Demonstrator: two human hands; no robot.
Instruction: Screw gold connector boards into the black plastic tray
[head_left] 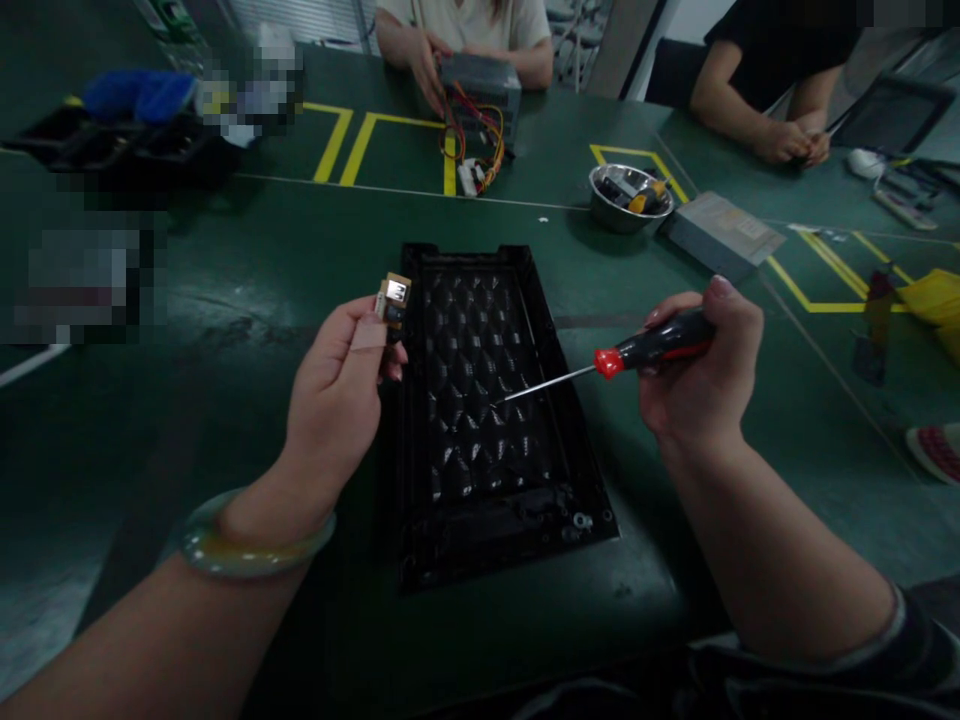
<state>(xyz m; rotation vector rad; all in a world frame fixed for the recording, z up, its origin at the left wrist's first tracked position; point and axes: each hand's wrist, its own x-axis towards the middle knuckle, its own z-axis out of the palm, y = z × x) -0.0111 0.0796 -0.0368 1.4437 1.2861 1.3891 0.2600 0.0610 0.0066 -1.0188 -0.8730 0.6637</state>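
Fingers of the left hand [341, 385] pinch a small circuit board [395, 292] above the black panel's [480, 390] left edge; right of it, open tabletop [630, 460] beside its right edge, the right hand's [705, 370] fingers wrap a screwdriver [652, 343], tip over the panel.

Upper left: patches pixelated, contents unreadable. Both seated people [480, 25] [784, 60] cut off by top edge – heads out of view. Pink-and-white item [937, 450] cropped at right edge. Label on grey box [724, 232] too small to read – screwdriver tip [501, 402] blends into dark panel [480, 390].
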